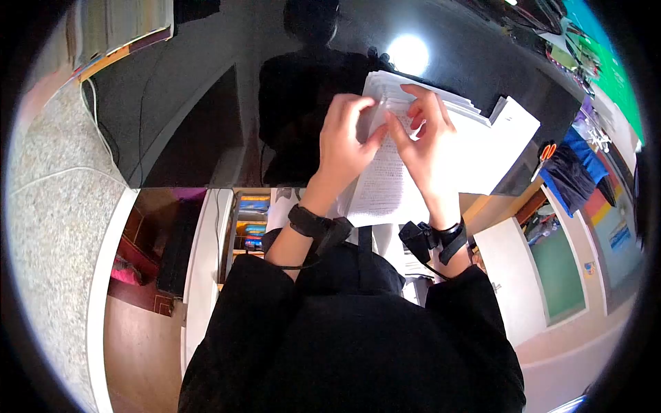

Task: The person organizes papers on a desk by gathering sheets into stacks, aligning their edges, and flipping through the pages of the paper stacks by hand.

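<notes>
A stack of white paper sheets lies on the glossy black table in front of me, and its top printed page (382, 189) carries dense lines of text. My left hand (346, 134) is over the stack's left side, thumb and forefinger curved with a gap between them. Over the upper part of the sheets is my right hand (427, 131), its thumb and bent fingers apart. The two thumbs come close together above the page. Whether either fingertip touches a sheet edge is hard to make out. More white sheets (499, 148) fan out to the right, partly behind my right hand.
Orange-handled scissors (547, 151) lie at the right edge of the black table (200, 103). Blue and dark cloth (575, 168) is beside them. Books (117, 34) stand at the upper left, and a pale cable (93, 113) runs down by the left edge. A lamp's glare reflects at the top.
</notes>
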`<act>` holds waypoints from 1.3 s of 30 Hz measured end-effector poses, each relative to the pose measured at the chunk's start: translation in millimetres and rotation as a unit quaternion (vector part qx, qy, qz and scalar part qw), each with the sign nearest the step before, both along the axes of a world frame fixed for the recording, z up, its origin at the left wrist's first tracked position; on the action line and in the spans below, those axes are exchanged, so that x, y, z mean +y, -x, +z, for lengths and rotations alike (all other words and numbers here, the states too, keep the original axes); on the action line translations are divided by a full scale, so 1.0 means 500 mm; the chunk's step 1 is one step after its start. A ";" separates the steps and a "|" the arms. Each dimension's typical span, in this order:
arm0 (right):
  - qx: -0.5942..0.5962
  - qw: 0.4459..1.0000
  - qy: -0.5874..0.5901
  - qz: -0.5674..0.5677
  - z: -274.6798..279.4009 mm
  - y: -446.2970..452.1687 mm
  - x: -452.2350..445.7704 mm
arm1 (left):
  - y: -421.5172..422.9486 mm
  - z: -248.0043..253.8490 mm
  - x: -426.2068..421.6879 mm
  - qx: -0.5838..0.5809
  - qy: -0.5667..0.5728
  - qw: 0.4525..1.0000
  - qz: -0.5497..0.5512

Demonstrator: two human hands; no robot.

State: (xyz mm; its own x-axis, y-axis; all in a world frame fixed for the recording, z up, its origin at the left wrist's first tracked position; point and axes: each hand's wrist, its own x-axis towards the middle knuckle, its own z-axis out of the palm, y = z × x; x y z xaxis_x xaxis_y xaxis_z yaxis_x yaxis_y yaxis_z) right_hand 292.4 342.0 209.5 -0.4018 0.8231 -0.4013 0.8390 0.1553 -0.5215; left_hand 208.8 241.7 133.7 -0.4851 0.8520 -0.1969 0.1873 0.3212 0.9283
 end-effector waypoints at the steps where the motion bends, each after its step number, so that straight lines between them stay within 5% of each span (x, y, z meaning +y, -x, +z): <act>1: 0.012 1.000 -0.004 0.007 -0.011 0.002 0.000 | -0.001 -0.001 -0.002 0.003 0.000 1.000 -0.014; 9: 0.061 0.998 0.007 -0.020 -0.023 -0.036 -0.014 | -0.036 -0.002 -0.013 0.171 -0.079 0.982 0.013; 22: 0.197 0.943 0.115 -0.242 0.014 -0.104 -0.067 | -0.050 0.087 -0.038 -0.040 -0.116 0.990 -0.072; 29: 0.333 0.866 0.154 -0.339 0.016 -0.155 -0.100 | -0.056 0.087 -0.019 -0.183 -0.007 0.983 0.006; 34: 0.412 0.806 0.199 -0.375 0.031 -0.220 -0.116 | -0.059 0.098 -0.037 -0.184 0.064 0.968 -0.158; 39: 0.475 0.694 0.304 -0.449 0.053 -0.234 -0.108 | -0.102 0.134 -0.039 -0.223 0.014 0.962 -0.157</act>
